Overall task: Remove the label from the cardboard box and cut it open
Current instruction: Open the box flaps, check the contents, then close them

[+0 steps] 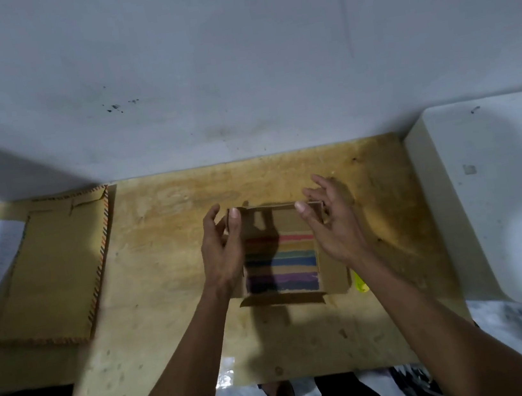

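Observation:
The cardboard box (277, 225) lies in the middle of the wooden table (168, 311). Its top face shows red, green, blue and purple stripes, and short flaps stick out at its near edge. My left hand (223, 250) holds the far left corner, thumb on top and fingers curled behind. My right hand (330, 221) holds the far right corner, with the thumb on the far edge and the fingers spread behind it. A small yellow object (360, 281), perhaps a cutter, lies just right of the box, partly hidden by my right forearm.
A flattened cardboard sheet (52, 271) with a striped edge lies at the table's left. A white container (504, 197) stands against the table's right side. The table's far edge meets a white wall (234, 67). My feet show below the near edge.

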The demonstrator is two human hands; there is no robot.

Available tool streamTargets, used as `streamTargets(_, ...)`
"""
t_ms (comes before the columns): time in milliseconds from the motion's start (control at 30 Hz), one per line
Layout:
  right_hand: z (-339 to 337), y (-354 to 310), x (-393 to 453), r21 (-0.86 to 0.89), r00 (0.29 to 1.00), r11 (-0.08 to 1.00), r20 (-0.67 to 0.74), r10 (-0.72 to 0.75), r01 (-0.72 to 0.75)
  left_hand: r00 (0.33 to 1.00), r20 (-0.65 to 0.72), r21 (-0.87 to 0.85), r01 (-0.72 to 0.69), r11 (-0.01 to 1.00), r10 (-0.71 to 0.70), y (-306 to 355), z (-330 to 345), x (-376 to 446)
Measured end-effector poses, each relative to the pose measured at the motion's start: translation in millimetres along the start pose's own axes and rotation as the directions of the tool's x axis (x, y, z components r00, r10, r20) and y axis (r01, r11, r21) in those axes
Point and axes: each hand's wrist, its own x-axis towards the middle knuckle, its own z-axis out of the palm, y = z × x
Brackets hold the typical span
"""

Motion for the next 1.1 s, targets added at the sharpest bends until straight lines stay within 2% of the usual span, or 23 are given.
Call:
streamTargets(133,5.4,2.0,11.7,-0.001,1.000,1.000,-0.019,-0.019,0.019,0.996,0.087,-0.077,0.035,0.996,-0.028,-1.0,6.7,5.9)
streamTargets(267,6.4,6.0,7.2,-0.076,0.994,0.994,-0.072,-0.082,0.076,0.996,0.090,-0.067,0.015,0.998,-0.009,-4.2,11.9,3.9)
streamTargets(367,7.9,10.2,-12.8,-0.269,0.972,0.949,-0.124,-0.201,0.162,0.997,0.064,-0.011,-0.047,0.999,0.048,-7.6,12.1,0.5)
streamTargets(433,12.3,17.0,-26.3,-0.347,0.971,0.924,-0.111,-0.212,0.162,0.994,0.079,0.021,-0.071,0.997,0.069,-10.2,10.9,-1.7)
streamTargets(600,20.7,26.1,-27.0,-0.372,0.984,0.917,-0.044,-0.170,0.142,0.976,0.134,0.081,-0.185,0.979,0.174,-10.0,12.9,-6.0)
streamTargets(733,17.9,19.2,-6.8,-0.343,0.979,0.924,-0.050,-0.196,0.168,0.957,0.155,0.261,-0.279,0.924,0.245,-8.5,13.9,12.4)
streamTargets(800,16.0,19.5,4.5,-0.341,0.980,0.925,-0.040,-0.196,0.171,0.942,0.168,0.392,-0.335,0.857,0.291,-6.8,14.9,24.4)
streamTargets(900,16.3,25.1,20.8,-0.446,0.987,0.884,-0.011,-0.160,0.139,0.930,0.183,0.625,-0.360,0.693,0.317,-8.1,17.7,40.7)
streamTargets(1000,21.0,28.9,32.7,-0.621,0.996,0.782,-0.032,-0.087,0.048,0.956,0.206,0.818,-0.286,0.498,0.209,-16.2,21.4,56.9)
streamTargets(1100,27.7,27.0,38.0,-0.738,0.991,0.675,-0.098,-0.089,-0.013,0.946,0.220,0.918,-0.283,0.279,0.236,-19.9,25.2,65.8)
